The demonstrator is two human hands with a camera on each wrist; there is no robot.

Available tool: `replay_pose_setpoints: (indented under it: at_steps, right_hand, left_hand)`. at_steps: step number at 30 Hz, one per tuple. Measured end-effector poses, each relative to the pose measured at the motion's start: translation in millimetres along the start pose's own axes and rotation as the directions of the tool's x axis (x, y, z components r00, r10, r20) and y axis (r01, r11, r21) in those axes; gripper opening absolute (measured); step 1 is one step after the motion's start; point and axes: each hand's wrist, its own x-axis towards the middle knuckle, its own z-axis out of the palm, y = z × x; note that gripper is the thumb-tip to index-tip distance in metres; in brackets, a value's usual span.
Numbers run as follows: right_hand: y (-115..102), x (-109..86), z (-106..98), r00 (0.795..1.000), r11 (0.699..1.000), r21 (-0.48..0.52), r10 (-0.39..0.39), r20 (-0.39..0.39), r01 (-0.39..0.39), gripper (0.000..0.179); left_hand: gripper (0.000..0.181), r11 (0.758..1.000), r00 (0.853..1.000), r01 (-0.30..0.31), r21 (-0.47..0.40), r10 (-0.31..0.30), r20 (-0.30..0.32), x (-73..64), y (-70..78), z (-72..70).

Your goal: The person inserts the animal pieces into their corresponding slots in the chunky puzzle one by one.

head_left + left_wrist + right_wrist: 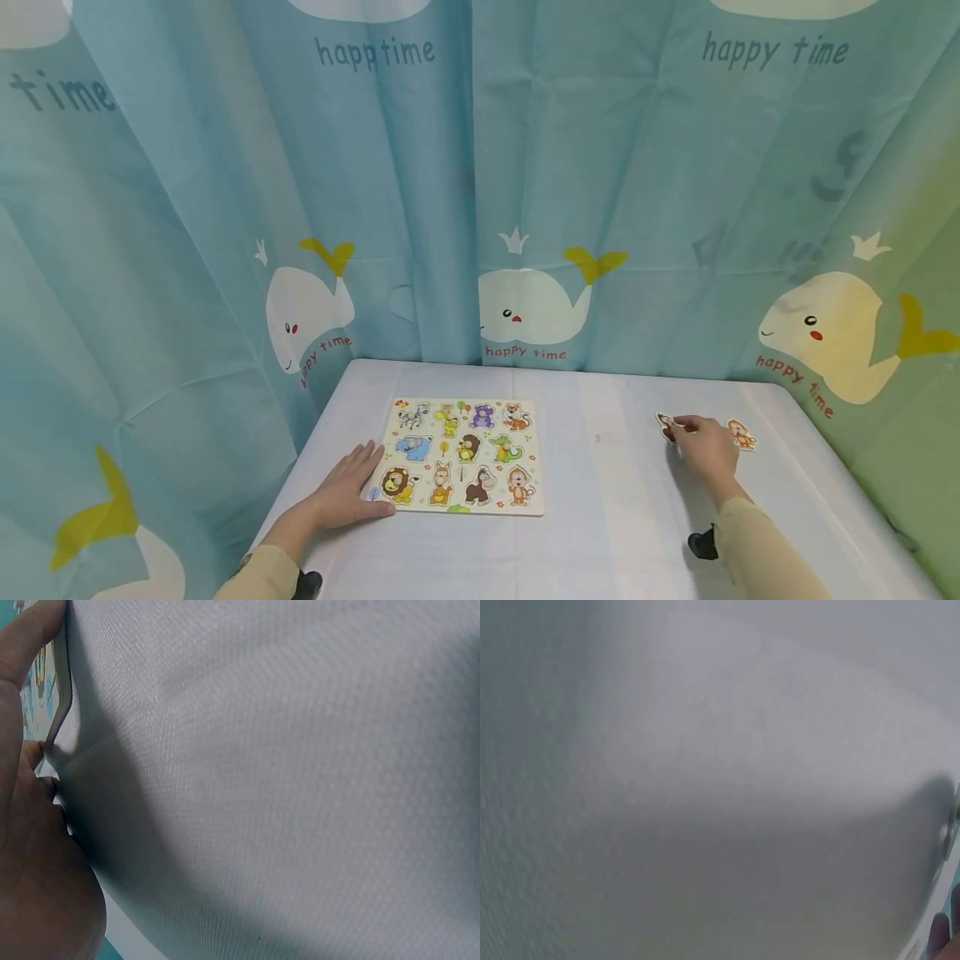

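Observation:
A wooden animal puzzle board (536,433) lies flat on the left half of the table, with a lion, an elephant, a crocodile and several other animals showing on it. My left hand (345,492) rests at its left edge, fingers stretched along the side and thumb by the near corner. In the left wrist view, the thumb (26,645) touches the board's edge. On the right, my right hand (705,450) pinches a dark brown animal puzzle piece (663,423), partly covered by the fingers. An orange monkey puzzle piece (742,435) lies just right of that hand.
A white cloth covers the table (585,550). Behind it and along the sides hangs a blue-green curtain (637,208) with whale prints. The right wrist view shows mostly blurred cloth, with fingertips (939,934) in its lower right corner.

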Motion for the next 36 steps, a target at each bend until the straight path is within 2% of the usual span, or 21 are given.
replay_pose_setpoints:
  at_steps: [11,25,36]
  right_hand:
    - [4.5,0.7,-1.3,0.996,0.996,0.005,0.087,0.001,-0.087,0.036]
    - [11.6,8.3,1.9,0.996,0.996,0.041,0.071,0.055,-0.074,0.031]
    - [9.2,8.3,5.4,0.995,0.995,0.032,0.09,0.052,-0.091,0.031]
  left_hand:
    - [0.114,1.0,1.0,0.007,-0.001,-0.007,0.0,0.4,1.2,0.3]
    - [0.114,1.0,1.0,0.014,-0.01,-0.014,0.0,0.2,2.0,-0.1]
    - [0.113,1.0,1.0,0.014,-0.003,-0.014,0.004,0.0,0.8,-0.3]
